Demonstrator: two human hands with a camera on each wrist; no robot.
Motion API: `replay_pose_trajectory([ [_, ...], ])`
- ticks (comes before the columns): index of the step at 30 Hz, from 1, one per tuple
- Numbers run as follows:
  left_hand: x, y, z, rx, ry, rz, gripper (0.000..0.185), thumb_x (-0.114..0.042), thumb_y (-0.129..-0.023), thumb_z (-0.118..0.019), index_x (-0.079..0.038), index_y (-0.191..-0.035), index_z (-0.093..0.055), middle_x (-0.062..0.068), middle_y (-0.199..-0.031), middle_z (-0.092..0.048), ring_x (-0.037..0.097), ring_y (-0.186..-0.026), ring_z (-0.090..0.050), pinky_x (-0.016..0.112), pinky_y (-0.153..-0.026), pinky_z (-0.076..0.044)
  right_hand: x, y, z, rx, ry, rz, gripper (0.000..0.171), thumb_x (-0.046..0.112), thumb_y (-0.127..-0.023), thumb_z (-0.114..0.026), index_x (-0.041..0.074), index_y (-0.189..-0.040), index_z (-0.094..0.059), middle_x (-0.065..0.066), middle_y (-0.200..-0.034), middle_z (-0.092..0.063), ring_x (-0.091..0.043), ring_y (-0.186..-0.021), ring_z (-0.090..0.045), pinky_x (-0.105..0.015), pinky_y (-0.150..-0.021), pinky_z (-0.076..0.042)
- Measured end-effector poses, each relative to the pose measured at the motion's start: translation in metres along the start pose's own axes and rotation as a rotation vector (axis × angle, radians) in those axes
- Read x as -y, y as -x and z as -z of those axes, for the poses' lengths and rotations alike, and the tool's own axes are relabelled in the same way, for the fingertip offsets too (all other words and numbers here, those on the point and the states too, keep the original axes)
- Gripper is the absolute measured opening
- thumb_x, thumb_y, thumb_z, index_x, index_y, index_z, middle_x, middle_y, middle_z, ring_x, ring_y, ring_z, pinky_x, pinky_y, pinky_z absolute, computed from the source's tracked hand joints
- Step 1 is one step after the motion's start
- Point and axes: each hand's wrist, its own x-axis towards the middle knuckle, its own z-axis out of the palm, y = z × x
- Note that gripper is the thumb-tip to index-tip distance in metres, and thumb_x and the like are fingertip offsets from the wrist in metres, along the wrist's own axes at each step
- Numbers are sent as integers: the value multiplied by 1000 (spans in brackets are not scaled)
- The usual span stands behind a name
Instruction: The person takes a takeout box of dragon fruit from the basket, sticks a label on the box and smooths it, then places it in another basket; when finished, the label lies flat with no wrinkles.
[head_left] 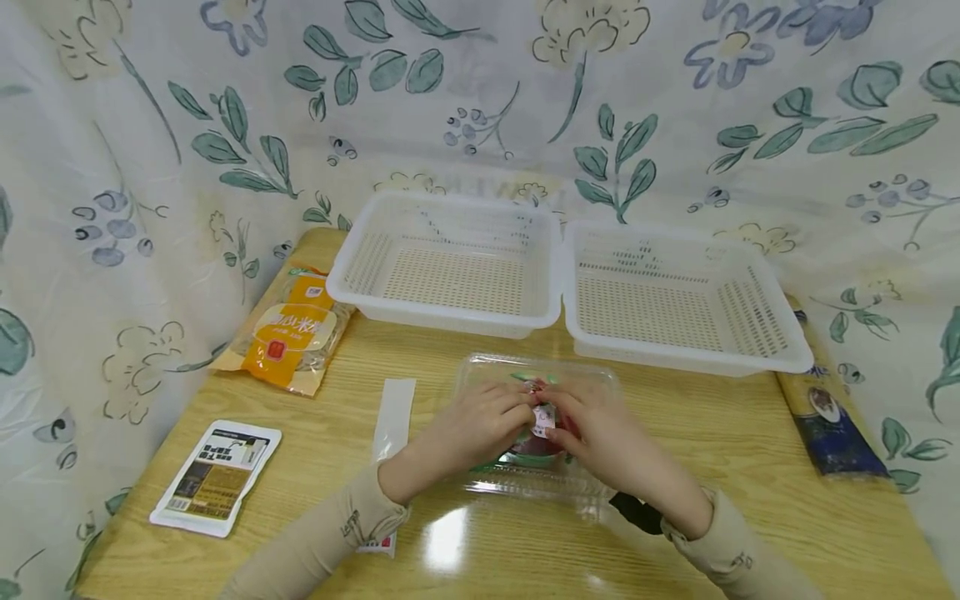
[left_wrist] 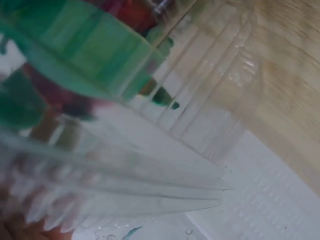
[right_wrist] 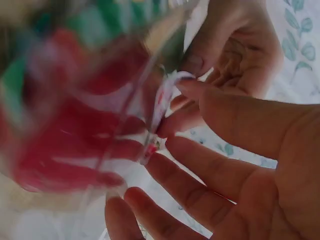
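**Both hands at the label on the clear box**

The right hand (head_left: 600, 433) has thumb and forefinger pinched on a small white label (head_left: 542, 419) on top of the clear box (head_left: 536, 433); in the right wrist view its other fingers (right_wrist: 200, 185) are spread and fairly straight beneath the strip. The left hand (head_left: 480, 425) meets it from the other side, fingers curled, tips on the same label, steadying the lid. The left wrist view shows only blurred ribbed plastic and green and red contents, so how tightly that hand holds cannot be told.

The box lies on the table (head_left: 697, 433) in front of the person, just before two white baskets (head_left: 450, 267) (head_left: 675, 300) set side by side.

To work the label well, I judge the pull should run low and slowly along the lid, with the left hand pressing the box down so the thin plastic does not buckle or slide.

Left of the box lie a white strip (head_left: 395, 412), an orange packet (head_left: 288, 337) and a flat card pack (head_left: 217, 475); a dark packet (head_left: 825, 421) lies at the right edge. Flowered cloth (head_left: 150, 167) hangs all round.
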Motion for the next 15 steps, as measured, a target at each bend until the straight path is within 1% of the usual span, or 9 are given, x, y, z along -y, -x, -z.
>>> replay_pose_trajectory([
  [2,-4,0,2,35,4,39,5,-12,-89,-65,-15,-93,-66,3,-114,-72,16,-109,-66,29,-98,-51,2,5,-4,14,55,-9,53,23,-87,-71,2,-134,-56,-15,-136,-58,-36,-125,-53,-55,-103,-43],
  [4,-10,1,5,99,11,98,10,-20,-91,-65,-13,-99,-65,5,-121,-69,18,-116,-63,32,-103,-48,3,11,-10,20,122,-23,62,32,-88,-69,3,-139,-50,-14,-143,-52,-37,-130,-49,-57,-104,-40],
  [6,-17,2,7,194,30,175,26,-29,-95,-59,-10,-113,-64,8,-133,-62,21,-127,-56,37,-108,-44,5,15,-18,4,199,-30,68,40,-89,-66,4,-143,-45,-12,-148,-47,-35,-133,-45,-58,-104,-39],
  [7,-21,2,7,247,36,215,34,-33,-98,-54,-8,-121,-61,10,-139,-57,23,-132,-51,40,-111,-41,5,17,-22,-14,223,-36,70,42,-89,-65,4,-144,-44,-12,-149,-46,-35,-135,-44,-56,-103,-39],
  [9,-27,3,8,337,52,295,47,-38,-101,-46,-6,-134,-53,12,-149,-46,25,-141,-40,45,-115,-34,6,20,-31,-56,266,-49,72,44,-89,-62,4,-145,-43,-11,-151,-43,-34,-136,-42,-52,-98,-40],
  [10,-30,3,7,367,58,333,52,-40,-102,-42,-5,-140,-48,12,-153,-41,26,-144,-35,47,-117,-31,6,21,-35,-82,281,-58,70,43,-90,-61,4,-145,-43,-11,-152,-42,-34,-136,-42,-51,-96,-41],
  [12,-34,2,6,401,45,394,59,-45,-102,-39,-6,-147,-40,10,-157,-35,26,-146,-30,49,-118,-28,7,21,-42,-138,288,-91,63,39,-93,-59,5,-145,-44,-13,-153,-40,-35,-133,-45,-49,-91,-42],
  [13,-35,2,5,406,37,416,62,-47,-101,-39,-7,-149,-37,9,-157,-34,27,-147,-30,50,-119,-26,7,20,-44,-160,284,-113,59,36,-94,-57,6,-144,-45,-14,-154,-39,-35,-132,-46,-49,-89,-43],
  [15,-36,1,3,408,25,453,65,-51,-100,-38,-11,-151,-34,7,-158,-32,28,-147,-28,52,-119,-25,7,17,-48,-193,273,-170,52,32,-97,-54,8,-143,-48,-15,-154,-39,-37,-128,-49,-51,-91,-44],
])
